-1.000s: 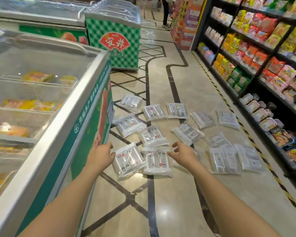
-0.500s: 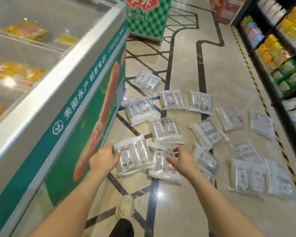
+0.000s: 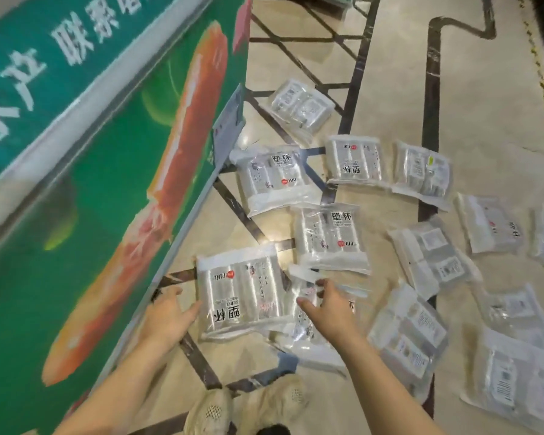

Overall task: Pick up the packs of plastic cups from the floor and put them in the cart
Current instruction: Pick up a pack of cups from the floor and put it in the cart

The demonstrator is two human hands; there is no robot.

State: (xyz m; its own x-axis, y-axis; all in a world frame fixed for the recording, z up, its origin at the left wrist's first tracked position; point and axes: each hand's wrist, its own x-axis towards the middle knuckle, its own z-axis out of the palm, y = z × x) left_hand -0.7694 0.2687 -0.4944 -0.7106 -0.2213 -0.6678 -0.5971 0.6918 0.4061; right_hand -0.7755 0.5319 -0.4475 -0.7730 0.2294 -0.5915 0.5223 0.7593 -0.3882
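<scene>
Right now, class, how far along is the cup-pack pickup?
Done: nothing visibly; no cart shows. In hand: the left hand touches the nearest pack, and the right hand reaches over the overlapped pack beside it. Left: every pack, like the far pack, lies on the floor.

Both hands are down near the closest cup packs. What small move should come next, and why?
Probably close the left hand on the nearest pack. Its fingers lie open at that pack's left edge, gripping nothing. The right hand hovers open over the neighbouring pack, which lies partly under the first, so the top pack likely lifts first.
</scene>
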